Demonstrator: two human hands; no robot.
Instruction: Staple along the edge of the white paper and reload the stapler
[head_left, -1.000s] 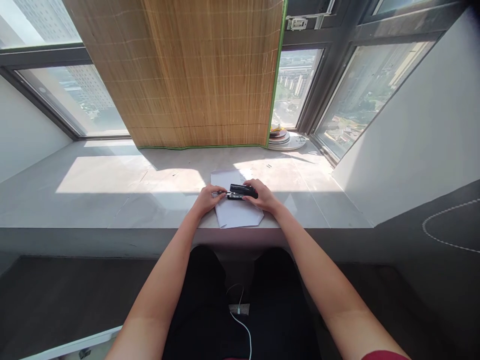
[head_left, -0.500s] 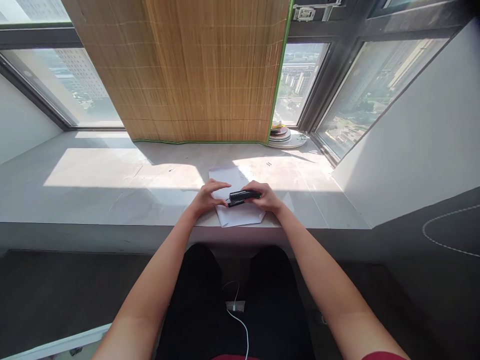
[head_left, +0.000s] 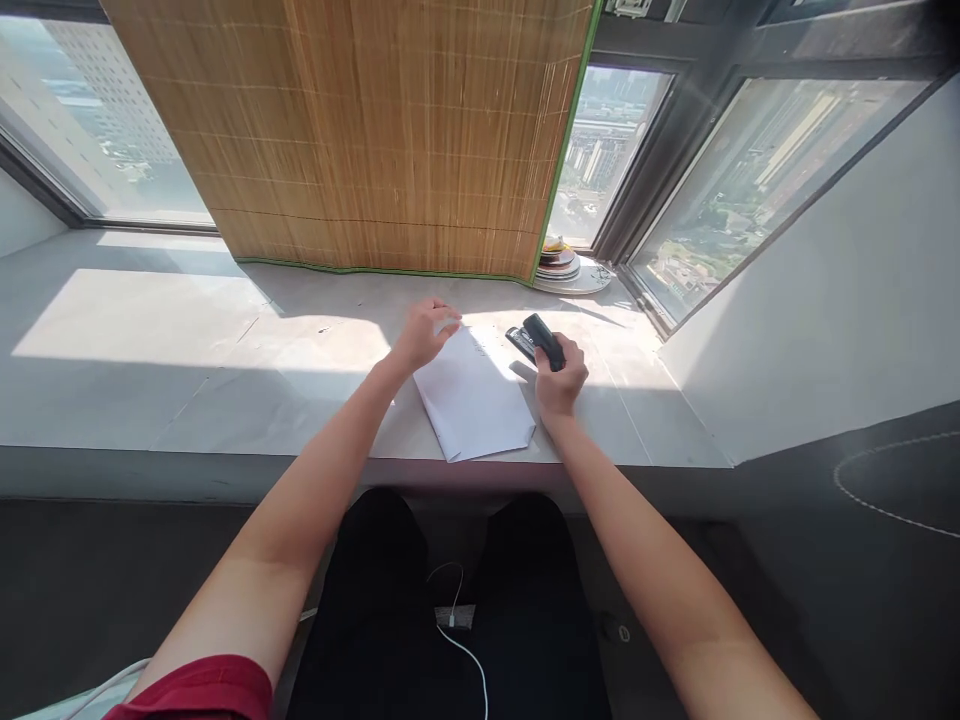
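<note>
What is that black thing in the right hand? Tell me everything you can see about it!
It is a stapler, black and glossy, probably plastic, with a lighter metal-looking strip showing at its far end. It is long and narrow, pointing away and to the left. The right hand grips its near end, just right of the white paper on the grey ledge. Whether it rests on the ledge cannot be told.

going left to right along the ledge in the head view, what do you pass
left hand → white paper → right hand holding the black stapler → stack of plates
</note>
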